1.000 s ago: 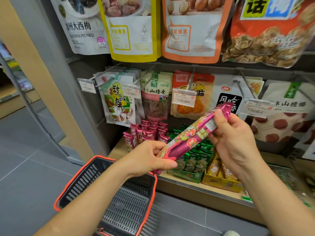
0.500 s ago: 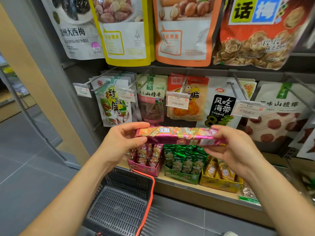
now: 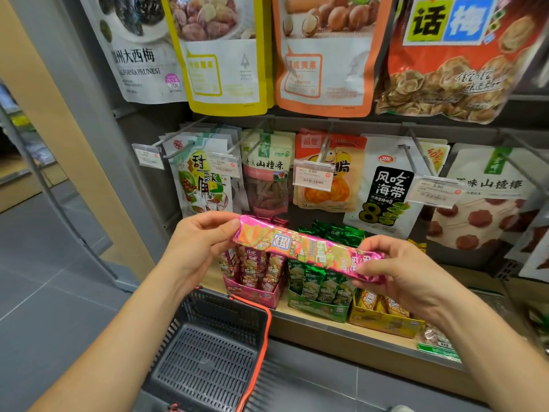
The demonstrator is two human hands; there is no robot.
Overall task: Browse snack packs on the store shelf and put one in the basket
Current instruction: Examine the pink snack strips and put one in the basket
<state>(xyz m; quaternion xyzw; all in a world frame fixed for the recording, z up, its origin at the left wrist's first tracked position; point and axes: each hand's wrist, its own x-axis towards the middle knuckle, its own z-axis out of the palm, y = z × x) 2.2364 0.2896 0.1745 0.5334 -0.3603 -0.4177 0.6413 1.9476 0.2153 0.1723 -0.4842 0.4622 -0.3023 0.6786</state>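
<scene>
Two hands (image 3: 196,248) (image 3: 395,269) — one pink snack pack (image 3: 306,251) held above one basket (image 3: 208,352).

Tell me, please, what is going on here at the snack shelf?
A person is holding a long pink foil snack pack roughly level in front of the shelf. The left hand pinches its left end and the right hand grips its right end, as if to read it. The dark grey plastic basket with an orange rim is below the left forearm, and the pack is not yet in it.
</scene>
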